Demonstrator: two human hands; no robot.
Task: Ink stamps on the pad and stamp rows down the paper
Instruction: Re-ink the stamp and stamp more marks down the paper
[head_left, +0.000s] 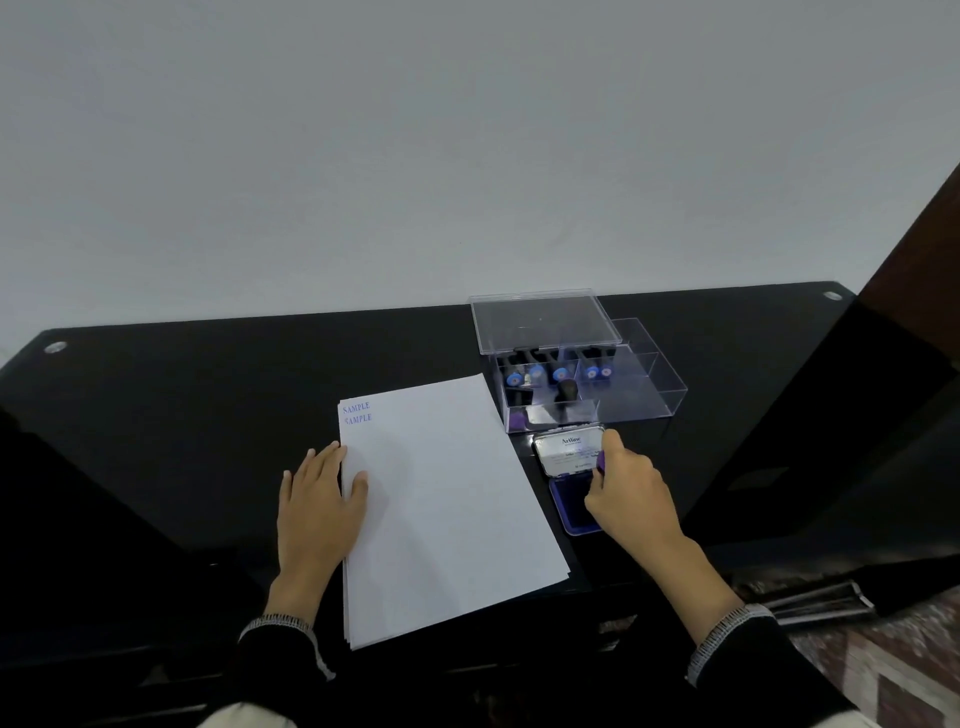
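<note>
On the far left corner of the paper, two blue prints read "SAMPLE", one under the other. "Artline" is printed inside the raised lid of the ink pad, which sits just right of the paper; the smaller text below it is too blurred to read. Everything rests on a glossy black table against a plain pale wall. The sheet's long axis runs near to far, tilted slightly leftward at the far end. The left hand lies flat, fingers straight, on the sheet's left edge. The right hand grips a purple stamp over the pad. A clear compartment box of stamps stands beyond.
</note>
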